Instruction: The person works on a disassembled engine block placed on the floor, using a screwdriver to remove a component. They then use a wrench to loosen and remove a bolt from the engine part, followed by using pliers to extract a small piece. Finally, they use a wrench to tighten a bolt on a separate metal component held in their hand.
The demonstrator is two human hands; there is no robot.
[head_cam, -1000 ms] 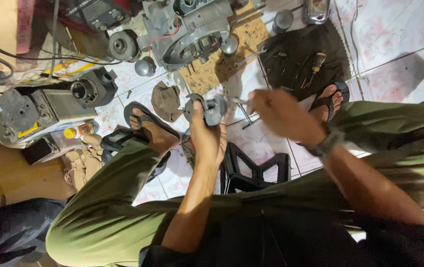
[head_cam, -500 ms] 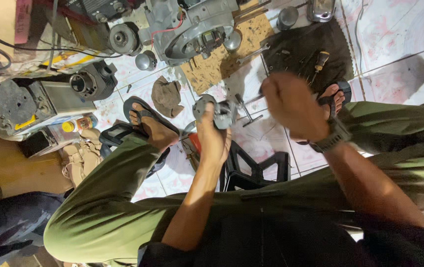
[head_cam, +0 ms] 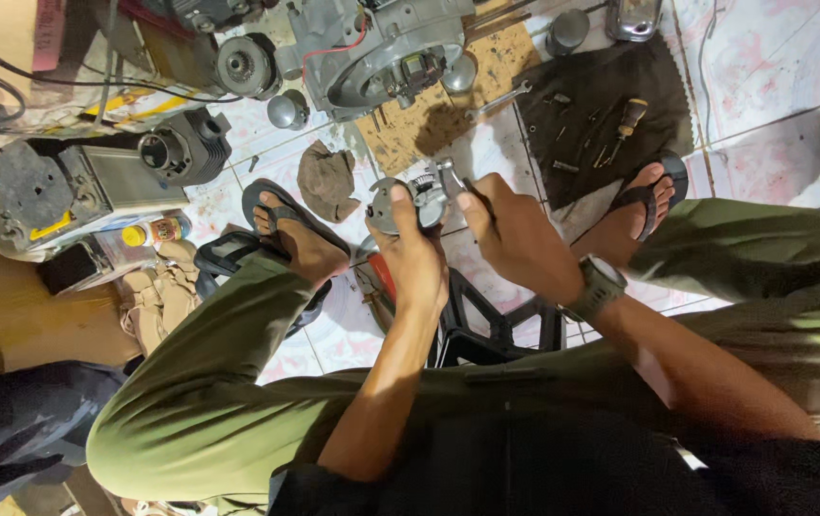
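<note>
Both your hands meet close together out in front of you, between your knees.

Your left hand (head_cam: pixel 416 250) reaches straight away from you on a bare forearm that runs up the middle of the view; its fingers are curled closed in a grip and the thumb lies extended along the top, pointing far. Your right hand (head_cam: pixel 517 237) comes in from the right on a forearm that slants from near right toward far left, back of the hand upward, knuckles bent, fingertips pinched in just beside the left thumb. Your right wrist is slightly bent. The two hands almost touch at the fingertips.
</note>
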